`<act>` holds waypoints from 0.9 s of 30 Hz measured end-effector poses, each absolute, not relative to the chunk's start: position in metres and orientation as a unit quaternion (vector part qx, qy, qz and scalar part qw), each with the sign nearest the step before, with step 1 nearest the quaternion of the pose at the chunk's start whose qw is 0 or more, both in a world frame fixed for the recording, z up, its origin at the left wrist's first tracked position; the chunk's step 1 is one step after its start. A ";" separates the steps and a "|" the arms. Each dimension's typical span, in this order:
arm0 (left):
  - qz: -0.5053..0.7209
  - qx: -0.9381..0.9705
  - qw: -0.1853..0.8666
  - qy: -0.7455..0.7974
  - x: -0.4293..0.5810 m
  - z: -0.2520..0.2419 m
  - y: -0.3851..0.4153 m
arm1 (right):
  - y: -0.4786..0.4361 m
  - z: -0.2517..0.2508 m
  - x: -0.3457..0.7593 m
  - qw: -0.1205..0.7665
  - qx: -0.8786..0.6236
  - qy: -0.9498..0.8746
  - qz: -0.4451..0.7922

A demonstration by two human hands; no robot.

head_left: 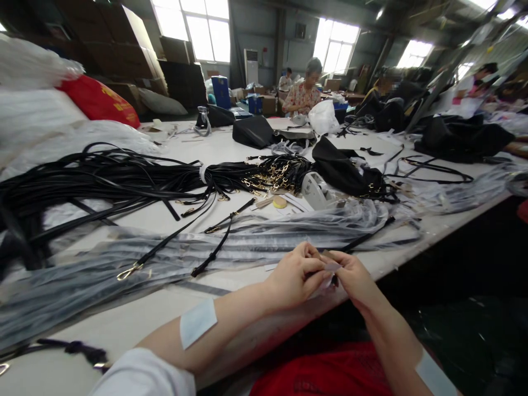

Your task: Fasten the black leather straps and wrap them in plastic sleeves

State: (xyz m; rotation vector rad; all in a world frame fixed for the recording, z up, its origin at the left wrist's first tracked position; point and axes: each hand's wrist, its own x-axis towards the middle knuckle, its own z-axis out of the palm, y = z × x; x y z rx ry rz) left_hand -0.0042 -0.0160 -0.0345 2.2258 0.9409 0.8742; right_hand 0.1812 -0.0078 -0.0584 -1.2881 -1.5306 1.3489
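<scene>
My left hand point(295, 275) and my right hand point(353, 275) meet over the near table edge, fingers pinched together. Between the fingertips is a small pale, thin piece point(332, 266), partly covered; whether it is paper or plastic film I cannot tell. A dark bit shows just below it. Beyond the hands lie black straps sealed in long clear plastic sleeves point(247, 242). A loose black strap point(173, 236) with a gold snap hook point(129, 271) crosses the sleeves, and a short black buckled strap point(214, 254) rests beside it.
A large tied bundle of black straps point(165, 179) with gold hooks lies across the table. Behind my hands sit a grey-white tape dispenser point(315, 191), a yellow round tin point(279, 202) and black bags point(252, 132). Co-workers point(303, 96) sit at the far side.
</scene>
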 end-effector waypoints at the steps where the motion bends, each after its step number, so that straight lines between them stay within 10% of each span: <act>1: 0.320 0.826 0.282 0.368 -0.004 -0.036 -0.014 | -0.009 -0.057 0.180 0.376 -0.507 -0.610 0.479; 8: 0.210 0.734 0.469 0.443 0.001 -0.054 -0.004 | -0.010 -0.057 0.179 0.352 -0.535 -0.669 0.378; 15: 0.302 0.735 0.409 0.448 0.004 -0.051 -0.011 | -0.006 -0.045 0.193 0.311 -0.476 -0.638 0.520; 27: 0.346 0.691 0.454 0.444 0.003 -0.047 -0.012 | -0.015 -0.038 0.191 0.305 -0.500 -0.734 0.344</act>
